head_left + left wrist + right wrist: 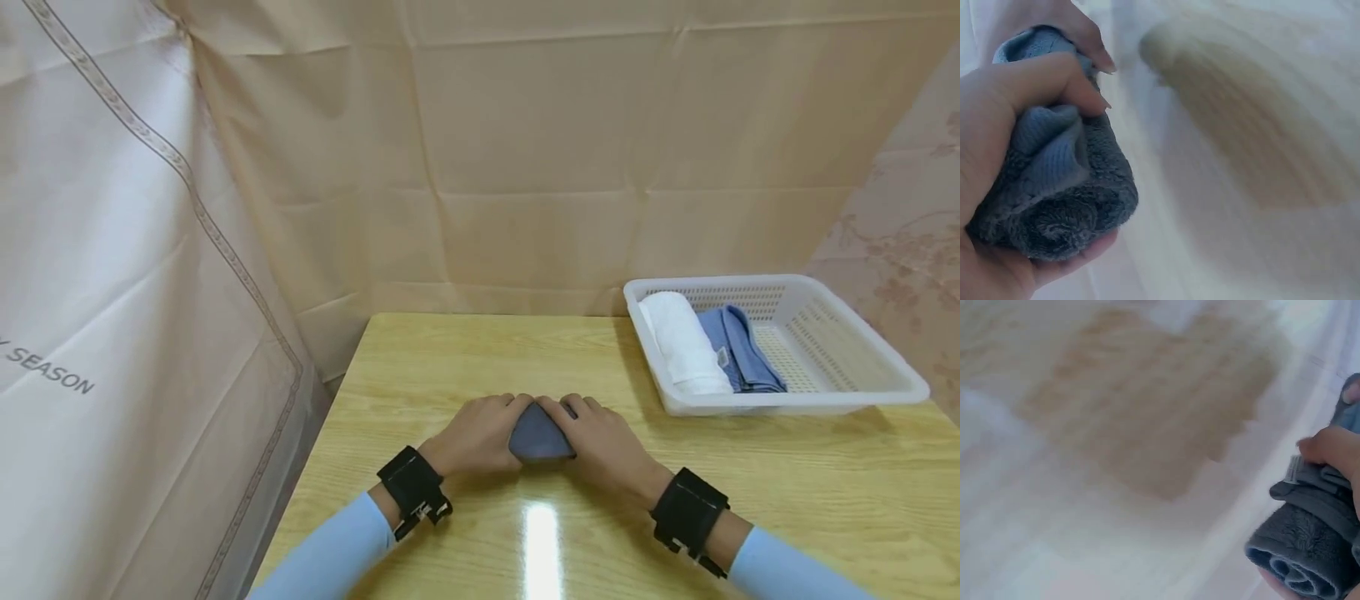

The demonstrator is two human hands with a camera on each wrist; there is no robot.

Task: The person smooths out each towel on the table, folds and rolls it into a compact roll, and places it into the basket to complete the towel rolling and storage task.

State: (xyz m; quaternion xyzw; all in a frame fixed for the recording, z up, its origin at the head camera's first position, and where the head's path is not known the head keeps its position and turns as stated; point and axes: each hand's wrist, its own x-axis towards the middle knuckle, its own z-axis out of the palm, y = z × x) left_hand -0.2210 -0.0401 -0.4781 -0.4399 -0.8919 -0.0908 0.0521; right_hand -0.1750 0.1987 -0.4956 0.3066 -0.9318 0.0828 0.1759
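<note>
A rolled blue-grey towel is held between both hands over the middle of the wooden table. The left hand grips one end, its thumb over the top and fingers beneath. At the other end, the right hand grips the roll in the same way. From the left wrist, the spiral end of the towel shows, with a ribbed edge band folded near the thumb. In the right wrist view, a small white label sticks out beside the right thumb.
A white plastic basket stands at the table's right, holding a rolled white towel and a folded blue cloth. Beige fabric hangs behind the table, and pale printed fabric hangs along the left.
</note>
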